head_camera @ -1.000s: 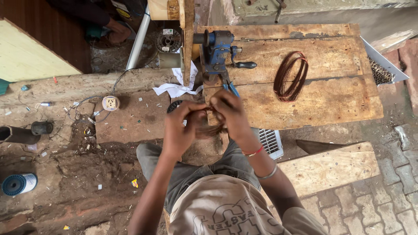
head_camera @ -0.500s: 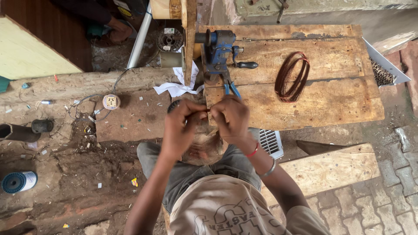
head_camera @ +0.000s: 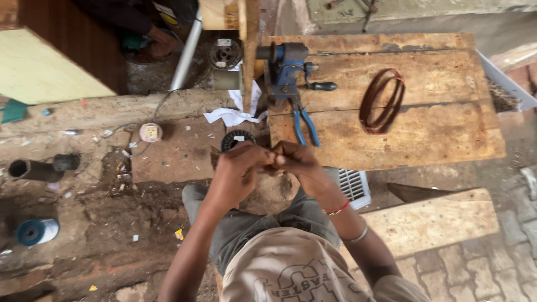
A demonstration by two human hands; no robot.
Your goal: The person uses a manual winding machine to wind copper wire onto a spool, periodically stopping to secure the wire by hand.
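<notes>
My left hand [head_camera: 238,170] and my right hand [head_camera: 296,161] are pressed together in front of me, fingertips meeting over a small object I cannot make out. They hover just off the near edge of a wooden workbench [head_camera: 436,134]. Blue-handled pliers [head_camera: 305,126] lie on the bench right beyond my right hand, below a blue hand-cranked winder [head_camera: 285,70]. A coil of copper wire [head_camera: 382,100] rests further right on the bench. A dark spool [head_camera: 236,140] sits on the ground just past my left hand.
White crumpled paper [head_camera: 232,114] lies by the bench corner. On the dirt floor at left are a dark pipe [head_camera: 36,169], a blue wire spool [head_camera: 36,231] and a small round white part [head_camera: 150,132]. A wooden plank [head_camera: 436,221] and white grille [head_camera: 355,187] lie at right. Another person's hand [head_camera: 162,45] is at the top.
My two hands have drawn closer together and shifted slightly toward me, away from the bench edge. Nothing on the bench has moved.
</notes>
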